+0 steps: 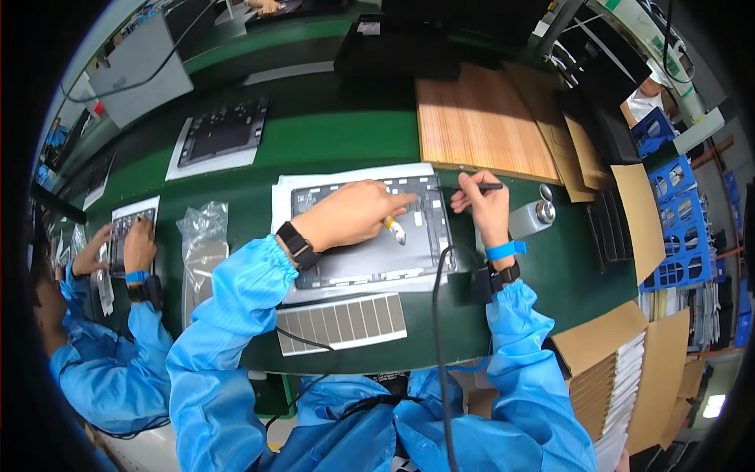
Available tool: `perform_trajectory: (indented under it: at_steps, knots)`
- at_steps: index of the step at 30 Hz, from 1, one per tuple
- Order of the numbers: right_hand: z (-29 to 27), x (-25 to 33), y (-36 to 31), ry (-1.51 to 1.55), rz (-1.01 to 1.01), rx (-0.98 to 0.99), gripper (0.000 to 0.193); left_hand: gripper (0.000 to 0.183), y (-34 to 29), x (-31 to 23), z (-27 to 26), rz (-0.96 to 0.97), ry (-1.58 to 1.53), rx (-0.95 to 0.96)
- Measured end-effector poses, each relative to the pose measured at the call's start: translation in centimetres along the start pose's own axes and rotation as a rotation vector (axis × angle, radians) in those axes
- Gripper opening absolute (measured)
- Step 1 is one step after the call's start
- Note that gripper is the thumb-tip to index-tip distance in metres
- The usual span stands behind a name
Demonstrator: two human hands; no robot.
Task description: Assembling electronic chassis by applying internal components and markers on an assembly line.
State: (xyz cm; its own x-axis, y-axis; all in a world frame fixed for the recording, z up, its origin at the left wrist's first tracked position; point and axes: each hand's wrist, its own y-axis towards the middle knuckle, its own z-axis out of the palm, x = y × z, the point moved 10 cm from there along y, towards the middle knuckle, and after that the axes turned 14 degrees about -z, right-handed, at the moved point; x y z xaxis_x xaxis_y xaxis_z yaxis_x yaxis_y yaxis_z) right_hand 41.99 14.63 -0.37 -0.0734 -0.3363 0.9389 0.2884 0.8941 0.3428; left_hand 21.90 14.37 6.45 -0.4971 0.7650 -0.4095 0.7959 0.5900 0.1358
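A dark, flat device panel (370, 259) with small white pads along its edges lies on white sheets in front of me. My left hand (350, 214) reaches over it palm down, its index finger stretched to the panel's upper right part. At its thumb is a white-and-yellow covering (395, 230); whether it is worn or held is hard to see. Right of the panel, my right hand (486, 206) closes on thin black tweezers (489, 187), whose tips point left at the panel's right edge. Beside that hand stands a pale bottle (528, 220) with a metal top.
A sheet of grey strips (342, 322) lies nearest me. Left are a clear plastic bag (203, 224) and another panel (224, 130). Wooden boards (480, 118) lie at far right, an open carton (605, 377) near right. A black cable (437, 315) hangs ahead; a co-worker's hand (140, 245) works left.
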Motion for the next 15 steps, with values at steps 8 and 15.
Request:
perform_trajectory:
  at_steps: [8, 15]
  knots:
    - [0.1, -1.3, 0.1, 0.018, 0.033, -0.011, 0.024, 0.044, 2.5, 2.2, 3.4, -0.073, 0.133, 0.108]
    - [-0.1, -1.0, 1.0, -0.017, 0.022, 0.023, 0.024, 0.044, 3.1, 2.5, 3.2, -0.101, 0.150, 0.151]
